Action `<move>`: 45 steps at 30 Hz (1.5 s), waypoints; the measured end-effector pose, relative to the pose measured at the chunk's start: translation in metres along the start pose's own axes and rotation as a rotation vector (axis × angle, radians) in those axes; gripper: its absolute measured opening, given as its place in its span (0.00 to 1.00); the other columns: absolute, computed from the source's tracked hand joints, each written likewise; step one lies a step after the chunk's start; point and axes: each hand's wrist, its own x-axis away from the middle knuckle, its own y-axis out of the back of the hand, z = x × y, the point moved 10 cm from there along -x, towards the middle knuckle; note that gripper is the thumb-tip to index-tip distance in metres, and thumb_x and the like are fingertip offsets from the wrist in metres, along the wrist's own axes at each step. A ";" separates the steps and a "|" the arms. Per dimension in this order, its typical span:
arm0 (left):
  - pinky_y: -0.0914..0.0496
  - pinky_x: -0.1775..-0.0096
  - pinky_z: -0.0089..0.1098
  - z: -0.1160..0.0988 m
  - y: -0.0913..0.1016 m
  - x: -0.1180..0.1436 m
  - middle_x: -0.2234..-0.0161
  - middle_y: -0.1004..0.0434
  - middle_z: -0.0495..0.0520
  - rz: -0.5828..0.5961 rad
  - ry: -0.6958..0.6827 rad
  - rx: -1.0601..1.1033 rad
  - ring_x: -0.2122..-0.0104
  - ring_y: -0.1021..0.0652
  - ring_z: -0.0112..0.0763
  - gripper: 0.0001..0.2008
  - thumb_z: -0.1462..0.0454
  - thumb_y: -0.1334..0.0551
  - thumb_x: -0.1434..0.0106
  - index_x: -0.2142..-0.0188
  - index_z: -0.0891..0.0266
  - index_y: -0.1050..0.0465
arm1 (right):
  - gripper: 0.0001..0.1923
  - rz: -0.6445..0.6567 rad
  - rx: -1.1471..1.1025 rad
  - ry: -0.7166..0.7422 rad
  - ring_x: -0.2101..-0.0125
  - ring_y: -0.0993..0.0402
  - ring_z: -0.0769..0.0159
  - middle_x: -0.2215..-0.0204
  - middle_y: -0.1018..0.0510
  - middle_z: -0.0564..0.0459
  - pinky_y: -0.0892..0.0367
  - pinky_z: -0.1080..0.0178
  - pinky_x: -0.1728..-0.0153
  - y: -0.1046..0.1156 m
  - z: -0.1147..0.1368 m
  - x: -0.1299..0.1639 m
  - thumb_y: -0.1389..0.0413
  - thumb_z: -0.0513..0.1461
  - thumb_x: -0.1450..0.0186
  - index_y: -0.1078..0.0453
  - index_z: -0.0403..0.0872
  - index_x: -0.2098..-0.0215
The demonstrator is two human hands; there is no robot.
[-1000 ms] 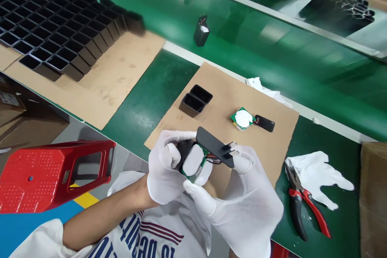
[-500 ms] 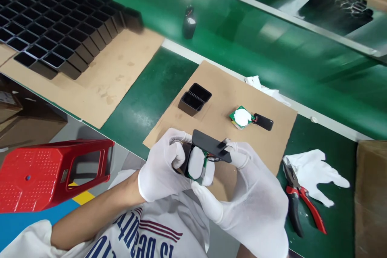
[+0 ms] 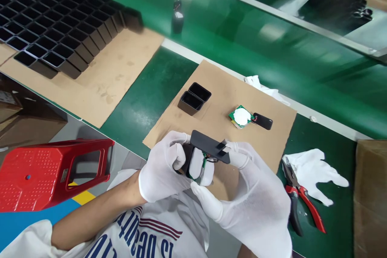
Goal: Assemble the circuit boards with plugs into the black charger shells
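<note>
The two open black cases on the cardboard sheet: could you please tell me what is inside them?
The two open black cases look hollow; only dark inner walls show. Their floors are in shadow, so small contents cannot be ruled out.

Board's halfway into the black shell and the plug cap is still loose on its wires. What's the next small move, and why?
Probably push the white-wrapped board deeper into the black shell held by the left hand. Much of the board sticks out, and the plug cap, in the right hand, sits above it, unseated.

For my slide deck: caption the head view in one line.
Two gloved hands, left hand and right hand, hold a black case with a circuit board over a cardboard sheet, pliers nearby.
</note>
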 end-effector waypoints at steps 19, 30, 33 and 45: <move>0.27 0.71 0.32 -0.008 0.001 0.005 0.65 0.29 0.46 -0.055 -0.123 0.129 0.70 0.23 0.27 0.29 0.61 0.19 0.49 0.70 0.56 0.44 | 0.32 -0.025 -0.226 -0.202 0.48 0.18 0.54 0.47 0.18 0.50 0.19 0.52 0.46 -0.019 -0.027 0.017 0.25 0.47 0.40 0.26 0.56 0.40; 0.25 0.58 0.37 -0.012 -0.018 0.010 0.58 0.27 0.50 -0.023 -0.171 0.197 0.60 0.21 0.33 0.19 0.72 0.28 0.42 0.64 0.56 0.37 | 0.43 -0.350 0.248 -0.041 0.56 0.14 0.56 0.45 0.15 0.49 0.17 0.55 0.63 -0.013 0.001 0.062 0.33 0.28 0.36 0.36 0.62 0.28; 0.23 0.52 0.40 -0.015 -0.025 0.016 0.51 0.24 0.53 0.011 -0.212 0.191 0.51 0.19 0.38 0.23 0.76 0.28 0.47 0.59 0.55 0.35 | 0.39 -0.344 0.244 -0.018 0.52 0.15 0.53 0.44 0.15 0.48 0.17 0.53 0.60 -0.004 -0.005 0.069 0.33 0.28 0.36 0.31 0.60 0.32; 0.20 0.51 0.42 -0.042 -0.073 0.030 0.50 0.23 0.57 0.080 -0.299 0.114 0.49 0.19 0.42 0.30 0.70 0.22 0.48 0.49 0.56 0.32 | 0.14 -0.622 0.086 -0.449 0.56 0.13 0.53 0.51 0.13 0.44 0.17 0.53 0.55 0.041 -0.071 0.128 0.37 0.37 0.29 0.20 0.47 0.46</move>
